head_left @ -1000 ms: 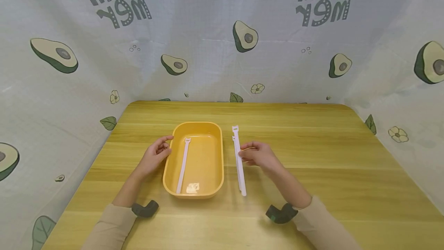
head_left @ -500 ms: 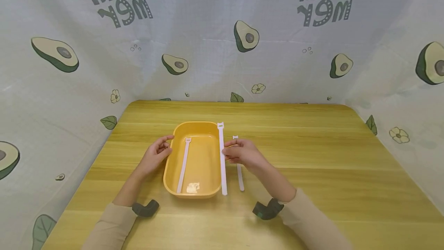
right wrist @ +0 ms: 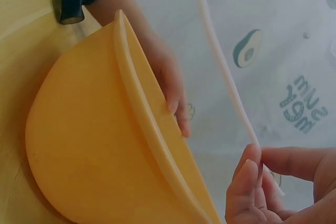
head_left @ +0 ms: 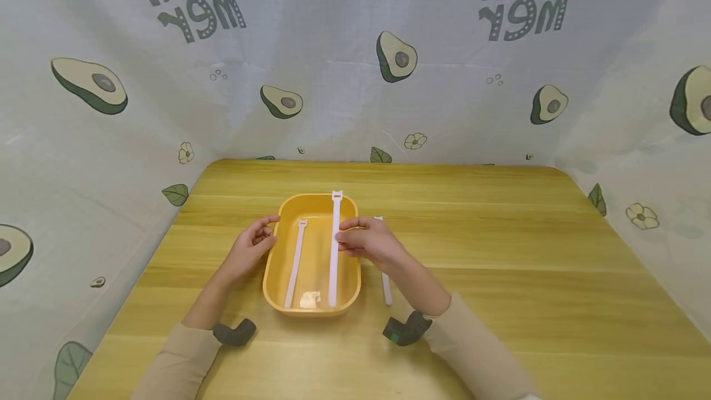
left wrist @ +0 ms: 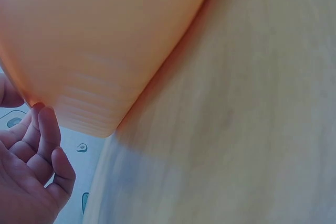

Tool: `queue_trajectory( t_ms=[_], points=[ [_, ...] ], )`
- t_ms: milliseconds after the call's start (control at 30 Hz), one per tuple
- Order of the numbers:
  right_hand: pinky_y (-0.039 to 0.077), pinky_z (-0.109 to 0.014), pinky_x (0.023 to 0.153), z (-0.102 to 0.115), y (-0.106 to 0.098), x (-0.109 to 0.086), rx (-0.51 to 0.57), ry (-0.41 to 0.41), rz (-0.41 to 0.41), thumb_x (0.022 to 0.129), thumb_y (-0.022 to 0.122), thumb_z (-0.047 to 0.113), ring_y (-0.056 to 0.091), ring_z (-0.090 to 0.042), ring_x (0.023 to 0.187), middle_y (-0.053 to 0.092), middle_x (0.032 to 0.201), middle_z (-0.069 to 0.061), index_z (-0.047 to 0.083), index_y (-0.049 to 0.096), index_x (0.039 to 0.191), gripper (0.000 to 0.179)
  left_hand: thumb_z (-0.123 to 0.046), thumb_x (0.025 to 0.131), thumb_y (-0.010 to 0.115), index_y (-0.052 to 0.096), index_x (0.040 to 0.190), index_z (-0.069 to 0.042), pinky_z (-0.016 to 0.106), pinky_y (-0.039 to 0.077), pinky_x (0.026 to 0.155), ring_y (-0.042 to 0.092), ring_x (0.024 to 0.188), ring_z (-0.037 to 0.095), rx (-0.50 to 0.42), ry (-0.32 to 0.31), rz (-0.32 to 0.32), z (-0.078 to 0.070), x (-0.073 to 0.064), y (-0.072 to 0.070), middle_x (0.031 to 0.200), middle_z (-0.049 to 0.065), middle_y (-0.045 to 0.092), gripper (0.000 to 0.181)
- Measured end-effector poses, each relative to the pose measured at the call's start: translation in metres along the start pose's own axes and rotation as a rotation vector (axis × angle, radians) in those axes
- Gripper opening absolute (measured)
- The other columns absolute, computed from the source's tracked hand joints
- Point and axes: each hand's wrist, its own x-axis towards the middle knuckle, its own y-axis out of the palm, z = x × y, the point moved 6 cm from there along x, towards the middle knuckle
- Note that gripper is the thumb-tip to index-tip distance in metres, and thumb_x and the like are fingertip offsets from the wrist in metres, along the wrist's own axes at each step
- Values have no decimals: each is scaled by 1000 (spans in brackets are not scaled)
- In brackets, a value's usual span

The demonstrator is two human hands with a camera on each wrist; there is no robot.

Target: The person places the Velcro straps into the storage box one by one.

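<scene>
A pale pink hook-and-loop cable tie (head_left: 334, 264) is pinched between the thumb and fingers of my right hand (head_left: 363, 239), over the right half of a yellow tray (head_left: 311, 313). In the right wrist view this cable tie (right wrist: 226, 77) hangs free above the tray's rim (right wrist: 152, 129). My left hand (head_left: 252, 245) holds the tray's left rim, its lower fingers (left wrist: 50, 129) bent against the outer wall. A second cable tie (head_left: 296, 264) lies inside the tray on the left. Beside the tray, a third cable tie (head_left: 386, 289) lies on the table, partly hidden by the right hand.
The wooden table (head_left: 500, 252) extends around the tray. Behind it hangs a pale curtain (head_left: 333, 116) printed with avocados. Dark devices sit at both wrists, the left device (head_left: 235, 332) and the right device (head_left: 407, 329).
My right hand has moved left, lifting one cable tie away from the other on the table and bringing it over the tray. The left hand and tray have stayed in place.
</scene>
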Motion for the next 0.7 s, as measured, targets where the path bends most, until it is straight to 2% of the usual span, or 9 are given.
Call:
queue_trajectory(
  t_ms=[467,700],
  points=[
    [54,-22,62,-1,24,20,0,35,-10,89,65,-2,66,-12,65,67,77,-5,-5,58,106,19,1,97,53,44,137,10,22,44,68,49,75,11,2,-8,-7,-1,-1,-2,92,13,51,42],
    [54,-24,63,-4,33,25,-11,48,-19,88,65,-4,65,-12,65,66,77,-6,-6,58,106,19,1,96,53,44,136,10,22,44,69,50,76,11,-1,-2,-2,-1,0,0,92,13,52,42]
  ],
)
